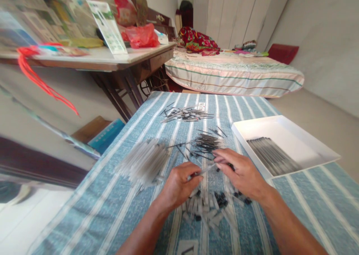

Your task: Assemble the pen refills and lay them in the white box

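My left hand (183, 180) is closed around a thin translucent pen barrel (207, 169), which points toward my right hand (238, 169). The right fingers are drawn together near the barrel's far end, over the edge of a pile of dark pen refills (206, 142); what they pinch is too blurred to make out. Left of my hands lies a stack of translucent pen barrels (147, 159). Clear and black pen caps (206, 208) are scattered just below both hands. Dark pens (270, 155) lie side by side in a white box lid (305, 144) on the right.
Another loose pile of thin refills (187, 114) lies farther back on the blue striped tablecloth (112, 199). A desk (134, 58) holding red plastic bags (141, 36) stands at the back left. Behind the table is a bed (232, 73) with striped bedding.
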A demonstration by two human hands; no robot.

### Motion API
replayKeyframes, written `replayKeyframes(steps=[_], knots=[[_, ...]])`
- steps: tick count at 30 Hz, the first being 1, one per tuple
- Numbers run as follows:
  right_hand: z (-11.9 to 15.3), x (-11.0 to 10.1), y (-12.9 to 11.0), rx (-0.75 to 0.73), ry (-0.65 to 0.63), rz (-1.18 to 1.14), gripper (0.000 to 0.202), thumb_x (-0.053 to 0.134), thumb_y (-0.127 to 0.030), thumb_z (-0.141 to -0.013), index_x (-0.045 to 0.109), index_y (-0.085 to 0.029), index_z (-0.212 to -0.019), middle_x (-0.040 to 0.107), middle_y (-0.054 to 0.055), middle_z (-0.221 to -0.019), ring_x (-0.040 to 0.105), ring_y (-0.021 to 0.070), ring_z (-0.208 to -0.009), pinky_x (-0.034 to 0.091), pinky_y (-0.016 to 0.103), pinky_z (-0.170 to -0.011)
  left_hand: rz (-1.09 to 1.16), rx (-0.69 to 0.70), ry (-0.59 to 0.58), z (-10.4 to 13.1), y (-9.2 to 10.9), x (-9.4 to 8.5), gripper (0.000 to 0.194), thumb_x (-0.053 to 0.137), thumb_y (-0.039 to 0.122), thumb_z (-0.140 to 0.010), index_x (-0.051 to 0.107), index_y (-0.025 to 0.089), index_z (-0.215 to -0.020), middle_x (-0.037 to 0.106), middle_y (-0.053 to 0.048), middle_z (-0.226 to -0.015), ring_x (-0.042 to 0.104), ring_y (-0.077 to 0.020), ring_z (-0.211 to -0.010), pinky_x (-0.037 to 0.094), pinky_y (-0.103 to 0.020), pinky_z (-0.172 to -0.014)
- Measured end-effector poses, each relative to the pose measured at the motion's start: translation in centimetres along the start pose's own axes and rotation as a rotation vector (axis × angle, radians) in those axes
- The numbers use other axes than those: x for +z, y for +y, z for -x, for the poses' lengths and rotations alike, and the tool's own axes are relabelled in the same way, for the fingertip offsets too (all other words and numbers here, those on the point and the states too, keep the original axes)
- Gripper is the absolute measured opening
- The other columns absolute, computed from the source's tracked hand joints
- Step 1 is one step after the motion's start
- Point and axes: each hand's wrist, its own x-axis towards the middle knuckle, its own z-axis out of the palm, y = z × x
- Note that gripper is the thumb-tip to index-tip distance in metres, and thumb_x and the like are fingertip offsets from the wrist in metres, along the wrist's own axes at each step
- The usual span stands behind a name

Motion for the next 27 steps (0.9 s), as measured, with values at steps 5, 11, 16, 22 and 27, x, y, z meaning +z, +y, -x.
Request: replayKeyframes(steps=[5, 11, 16, 22, 27], knots=[[0.4, 0.4, 2.0, 0.1, -0.115, 0.154, 0.02, 0.043, -0.019, -0.086, 0.064, -0.019, -0.088, 0.062, 0.004, -0.079, 0.059, 0.0156, -0.076, 0.043, 0.025, -0.069, 0.19, -0.086, 0.097, 0.0, 0.4, -0.3, 0.01, 0.057, 0.018, -0.077, 0.064, 0.013, -0.072, 0.055, 0.0, -0.065, 0.05, -0.011, -0.062, 0.038, -0.021, -0.058], [0.4, 2.1, 3.0, 0.244, -0.447, 0.5, 0.018, 0.047, -0.018, -0.083, 0.064, -0.019, -0.076, 0.061, 0.005, -0.08, 0.059, 0.0164, -0.074, 0.037, 0.023, -0.062, 0.335, -0.14, 0.1, -0.1, 0.6, -0.4, 0.01, 0.06, 0.019, -0.074, 0.066, 0.011, -0.073, 0.058, -0.002, -0.066, 0.048, -0.0112, -0.061, 0.036, -0.022, -0.055], [0.5, 2.5, 3.5, 0.215, -0.401, 0.394, 0.017, 0.048, -0.018, -0.082, 0.063, -0.018, -0.073, 0.06, 0.004, -0.077, 0.058, 0.016, -0.073, 0.037, 0.023, -0.062, 0.346, -0.139, 0.09, -0.1, 0.7, -0.5, 0.01, 0.06, 0.018, -0.074, 0.066, 0.011, -0.072, 0.057, -0.002, -0.064, 0.047, -0.0105, -0.059, 0.035, -0.022, -0.054], [0.7, 1.1, 2.5, 0.265, -0.179, -0.169, 0.012, 0.056, -0.023, -0.078, 0.062, -0.016, -0.07, 0.059, -0.001, -0.059, 0.054, 0.0106, -0.056, 0.039, 0.019, -0.053, 0.21, -0.089, 0.046, 0.1, 0.4, -0.4, 0.009, 0.058, 0.018, -0.077, 0.064, 0.013, -0.073, 0.055, 0.0, -0.066, 0.05, -0.0108, -0.063, 0.037, -0.021, -0.058], [0.6, -0.2, 1.2, 0.181, -0.111, -0.249, 0.014, 0.058, -0.027, -0.078, 0.064, -0.015, -0.073, 0.062, 0.001, -0.064, 0.056, 0.0116, -0.059, 0.041, 0.021, -0.056, 0.078, -0.019, -0.028, 0.0, 0.4, -0.2, 0.011, 0.054, 0.019, -0.08, 0.06, 0.015, -0.073, 0.055, 0.0, -0.068, 0.052, -0.0116, -0.069, 0.037, -0.021, -0.062]])
